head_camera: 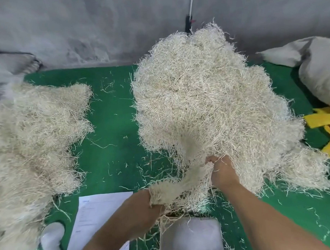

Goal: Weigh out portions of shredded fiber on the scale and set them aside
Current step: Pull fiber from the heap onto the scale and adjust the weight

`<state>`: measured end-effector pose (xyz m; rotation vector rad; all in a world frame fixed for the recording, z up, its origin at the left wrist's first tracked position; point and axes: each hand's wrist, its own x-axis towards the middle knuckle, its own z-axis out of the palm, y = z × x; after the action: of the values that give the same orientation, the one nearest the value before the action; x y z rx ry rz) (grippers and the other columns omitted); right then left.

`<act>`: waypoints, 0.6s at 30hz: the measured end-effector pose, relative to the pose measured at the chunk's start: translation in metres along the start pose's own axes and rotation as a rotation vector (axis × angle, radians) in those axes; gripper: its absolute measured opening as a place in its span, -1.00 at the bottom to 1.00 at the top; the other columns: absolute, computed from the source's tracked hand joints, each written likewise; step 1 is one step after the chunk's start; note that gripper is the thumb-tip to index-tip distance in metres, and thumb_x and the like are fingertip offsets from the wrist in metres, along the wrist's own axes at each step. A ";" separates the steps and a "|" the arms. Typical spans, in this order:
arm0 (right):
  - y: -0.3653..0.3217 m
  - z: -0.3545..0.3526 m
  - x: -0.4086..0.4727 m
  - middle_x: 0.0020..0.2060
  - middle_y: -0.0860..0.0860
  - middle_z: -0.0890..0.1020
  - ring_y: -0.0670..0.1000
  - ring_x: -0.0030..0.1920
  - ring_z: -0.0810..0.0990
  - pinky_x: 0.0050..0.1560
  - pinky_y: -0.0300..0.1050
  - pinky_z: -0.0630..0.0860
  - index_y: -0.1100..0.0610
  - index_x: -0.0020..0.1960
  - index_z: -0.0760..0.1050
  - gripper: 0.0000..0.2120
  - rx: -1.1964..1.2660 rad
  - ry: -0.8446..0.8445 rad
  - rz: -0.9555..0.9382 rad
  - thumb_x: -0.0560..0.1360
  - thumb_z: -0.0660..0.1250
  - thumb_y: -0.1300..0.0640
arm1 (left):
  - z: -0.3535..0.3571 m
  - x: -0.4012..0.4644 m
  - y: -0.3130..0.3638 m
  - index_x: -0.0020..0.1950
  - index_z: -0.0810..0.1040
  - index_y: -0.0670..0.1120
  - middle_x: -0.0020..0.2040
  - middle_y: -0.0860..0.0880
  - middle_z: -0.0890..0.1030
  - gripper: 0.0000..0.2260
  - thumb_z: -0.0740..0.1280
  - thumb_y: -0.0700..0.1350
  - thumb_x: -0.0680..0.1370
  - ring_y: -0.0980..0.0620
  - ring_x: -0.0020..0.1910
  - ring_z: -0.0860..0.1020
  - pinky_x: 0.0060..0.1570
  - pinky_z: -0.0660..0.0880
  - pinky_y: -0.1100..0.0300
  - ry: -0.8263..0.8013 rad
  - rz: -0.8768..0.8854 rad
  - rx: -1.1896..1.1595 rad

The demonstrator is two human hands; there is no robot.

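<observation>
Your left hand (150,203) clenches a tuft of fiber (179,183) just above the scale (191,238) at the table's near edge, while your right hand (221,171) grasps the big pile (208,100) mid-table. A second pile (31,131) lies along the left edge, paper (95,212) beside the scale.

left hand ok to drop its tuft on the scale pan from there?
Probably yes. The left hand grips a fiber tuft just beyond the scale pan; the pan's surface shows only stray strands, nothing blocking.
</observation>
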<state>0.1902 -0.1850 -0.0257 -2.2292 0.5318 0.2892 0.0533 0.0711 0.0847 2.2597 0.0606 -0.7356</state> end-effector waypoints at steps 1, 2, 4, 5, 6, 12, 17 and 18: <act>0.000 0.002 0.002 0.39 0.11 0.36 -0.01 -0.22 0.47 -0.40 -0.19 0.41 -0.14 0.41 0.48 -0.33 -0.046 -0.011 -0.011 0.51 0.13 0.47 | -0.006 -0.001 -0.003 -0.05 0.58 0.18 -0.16 0.13 0.69 -0.84 0.26 0.01 0.68 0.13 -0.19 0.66 -0.06 0.64 0.12 0.008 0.007 0.012; 0.001 0.002 0.009 0.42 0.12 0.38 -0.03 -0.25 0.48 -0.46 -0.23 0.37 -0.09 0.43 0.49 -0.31 -0.063 -0.006 -0.005 0.49 0.14 0.50 | -0.014 -0.002 -0.008 -0.06 0.58 0.13 -0.17 0.14 0.70 -0.85 0.28 0.00 0.68 0.16 -0.21 0.65 -0.09 0.63 0.15 0.015 0.009 0.019; 0.011 -0.009 0.026 0.32 0.17 0.53 -0.01 -0.23 0.54 -0.50 -0.22 0.45 0.11 0.52 0.39 -0.30 -0.011 0.057 0.140 0.45 0.21 0.54 | -0.044 -0.002 -0.026 -0.06 0.58 0.03 -0.23 0.09 0.69 -0.87 0.31 -0.04 0.67 0.15 -0.29 0.63 -0.16 0.62 0.15 0.135 -0.023 0.050; 0.020 -0.019 0.033 0.19 0.20 0.61 0.03 -0.23 0.58 -0.42 -0.15 0.56 0.23 0.54 0.33 -0.30 0.050 0.087 0.246 0.43 0.28 0.53 | -0.065 0.000 -0.038 -0.05 0.59 -0.02 -0.25 0.04 0.68 -0.86 0.32 -0.03 0.67 0.09 -0.28 0.64 -0.15 0.63 0.09 0.267 -0.081 0.103; 0.030 -0.031 0.036 0.12 0.22 0.64 0.06 -0.23 0.61 -0.29 -0.07 0.65 0.31 0.53 0.30 -0.32 0.100 0.132 0.329 0.43 0.33 0.48 | -0.088 -0.001 -0.050 -0.04 0.60 -0.06 -0.25 0.00 0.67 -0.84 0.32 -0.01 0.66 0.01 -0.27 0.65 -0.14 0.64 0.05 0.416 -0.171 0.152; 0.040 -0.026 -0.009 0.57 0.09 0.17 0.21 0.40 0.43 0.35 0.05 0.44 0.20 0.66 0.04 -0.18 -0.049 -0.230 0.161 0.52 0.39 0.36 | -0.116 0.020 -0.043 -0.18 0.56 -0.05 -0.38 -0.05 0.63 -0.81 0.41 -0.08 0.62 0.07 -0.50 0.58 -0.54 0.50 0.21 0.642 -0.198 0.045; 0.024 -0.023 -0.055 0.60 -0.01 -0.06 0.06 0.25 0.57 0.47 0.07 0.38 -0.13 0.66 -0.06 -0.14 -0.114 -0.352 -0.130 0.57 0.43 -0.01 | -0.046 0.051 -0.026 0.25 0.53 -0.18 0.02 -0.02 0.66 -0.78 0.39 -0.25 0.60 0.25 -0.18 0.60 -0.35 0.51 0.46 0.533 0.021 -0.142; 0.015 -0.020 -0.065 0.55 -0.01 0.04 -0.05 0.02 0.63 0.28 0.05 0.56 -0.09 0.63 0.05 -0.21 -0.095 -0.263 -0.129 0.56 0.44 -0.02 | -0.035 0.048 -0.019 0.29 0.50 -0.13 0.07 0.02 0.64 -0.70 0.38 -0.32 0.58 0.26 -0.09 0.60 -0.26 0.52 0.49 0.515 0.072 -0.193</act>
<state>0.1262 -0.1908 0.0021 -2.2591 0.2362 0.5406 0.1054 0.1004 0.0666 2.1949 0.2809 -0.0896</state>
